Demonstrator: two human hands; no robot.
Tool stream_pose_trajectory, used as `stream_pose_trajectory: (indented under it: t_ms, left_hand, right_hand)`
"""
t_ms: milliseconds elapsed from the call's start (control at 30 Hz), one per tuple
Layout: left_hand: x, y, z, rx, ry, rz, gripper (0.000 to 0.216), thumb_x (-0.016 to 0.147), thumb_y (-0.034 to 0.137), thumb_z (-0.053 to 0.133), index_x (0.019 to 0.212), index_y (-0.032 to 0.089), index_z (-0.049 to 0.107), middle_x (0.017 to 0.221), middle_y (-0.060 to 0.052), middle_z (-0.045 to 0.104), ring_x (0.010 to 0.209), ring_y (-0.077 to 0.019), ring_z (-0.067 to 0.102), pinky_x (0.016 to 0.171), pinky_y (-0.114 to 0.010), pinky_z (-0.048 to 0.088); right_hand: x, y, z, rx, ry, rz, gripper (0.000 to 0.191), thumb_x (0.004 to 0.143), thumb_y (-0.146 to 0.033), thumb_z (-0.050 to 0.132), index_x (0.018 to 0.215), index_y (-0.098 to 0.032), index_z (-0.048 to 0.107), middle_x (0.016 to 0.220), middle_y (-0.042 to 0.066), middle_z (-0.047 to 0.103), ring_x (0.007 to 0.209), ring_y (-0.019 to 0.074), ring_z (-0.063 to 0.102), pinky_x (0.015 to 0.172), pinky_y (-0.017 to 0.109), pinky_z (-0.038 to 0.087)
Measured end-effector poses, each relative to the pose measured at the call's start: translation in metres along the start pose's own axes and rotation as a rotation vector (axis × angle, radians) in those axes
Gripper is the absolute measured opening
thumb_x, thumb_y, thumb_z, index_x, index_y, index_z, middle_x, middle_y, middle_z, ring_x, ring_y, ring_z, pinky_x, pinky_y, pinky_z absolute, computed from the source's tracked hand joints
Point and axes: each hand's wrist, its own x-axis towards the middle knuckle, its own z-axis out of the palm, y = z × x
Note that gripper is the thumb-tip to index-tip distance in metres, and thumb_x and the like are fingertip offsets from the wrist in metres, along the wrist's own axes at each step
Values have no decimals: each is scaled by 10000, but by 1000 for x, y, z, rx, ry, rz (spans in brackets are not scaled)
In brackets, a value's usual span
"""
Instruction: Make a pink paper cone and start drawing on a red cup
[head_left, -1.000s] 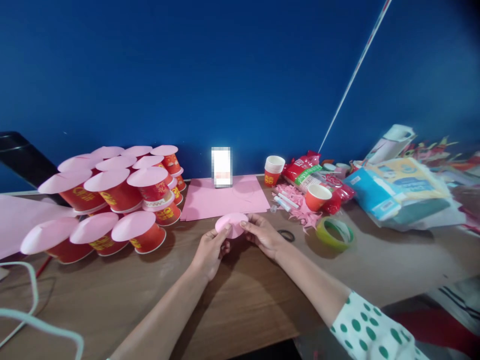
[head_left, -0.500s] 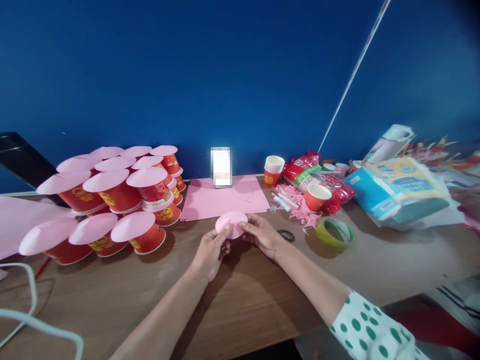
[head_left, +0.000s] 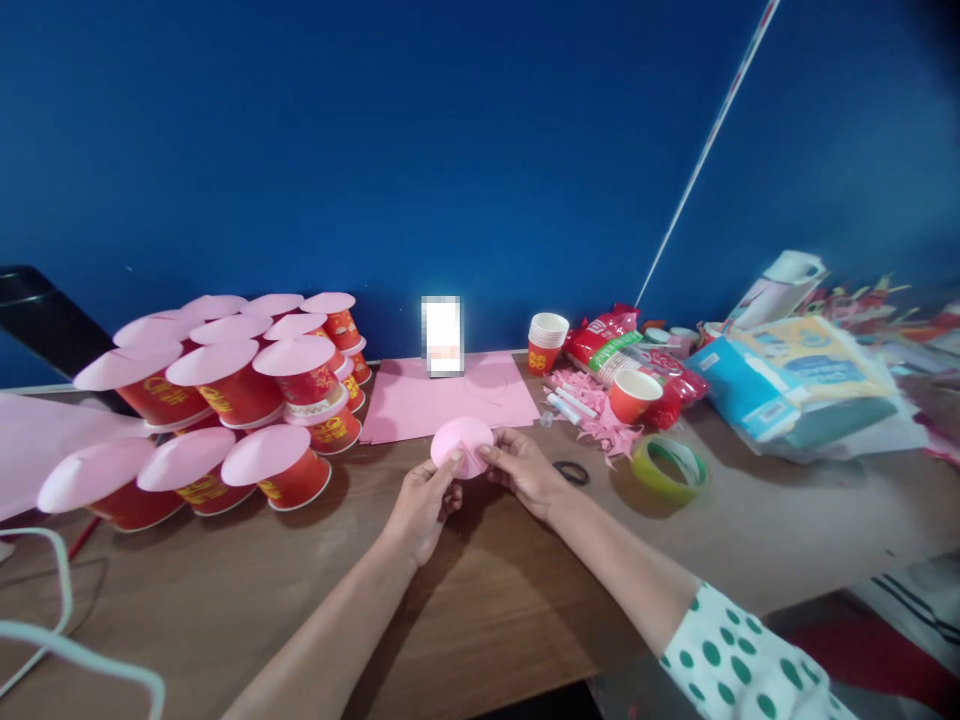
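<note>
Between my two hands is a small pink paper disc [head_left: 462,437], raised a little above the wooden table. A slit or fold line runs from its lower edge toward its middle. My left hand [head_left: 430,500] pinches the lower left edge with the thumb on top. On the right edge, my right hand [head_left: 523,470] grips it between thumb and fingers. Just beyond the disc lie pink paper sheets [head_left: 420,405], with a round outline on the top one. The fingertips beneath the disc are partly hidden.
At left stand stacked red paper cups [head_left: 304,490] with pink paper cones on top. A blurred upright screen [head_left: 442,335] stands by the wall. To the right are nested cups [head_left: 547,340], pink scraps, a single cup [head_left: 635,395], a tape roll [head_left: 670,468] and a plastic package [head_left: 802,390].
The pink disc has tilted slightly, so its face and the line in it show more clearly. Both hands keep their grip in almost the same place.
</note>
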Motion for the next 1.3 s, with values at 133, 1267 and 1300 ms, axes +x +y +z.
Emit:
stream_pose_trajectory:
  t_ms: [133, 1267, 1300]
  left_hand:
    - [-1, 2, 4, -36, 26, 26, 438, 511, 378, 826, 795, 118, 618, 560, 41, 522, 418, -14, 375, 395, -154, 282]
    - [-2, 10, 1, -89, 87, 79, 741, 530, 253, 812, 1185, 173, 475, 563, 95, 491, 351, 14, 280, 338, -125, 192]
    - [-2, 9, 1, -86, 82, 83, 744, 532, 255, 812, 1189, 173, 472, 536, 107, 466, 347, 13, 266, 339, -126, 190]
  right_hand:
    - [-1, 1, 5, -18, 25, -77, 424, 554, -348, 831, 811, -198, 529, 611, -66, 576, 502, 71, 500, 502, 194, 372]
    - [-14, 1, 20, -132, -116, -190, 506, 597, -307, 809, 985, -218, 498, 847, 1, 646, 787, 157, 608, 717, 280, 469]
    - [-14, 2, 19, -128, -97, -185, 490, 607, -317, 803, 978, -217, 499, 812, -7, 641, 734, 144, 598, 680, 269, 463]
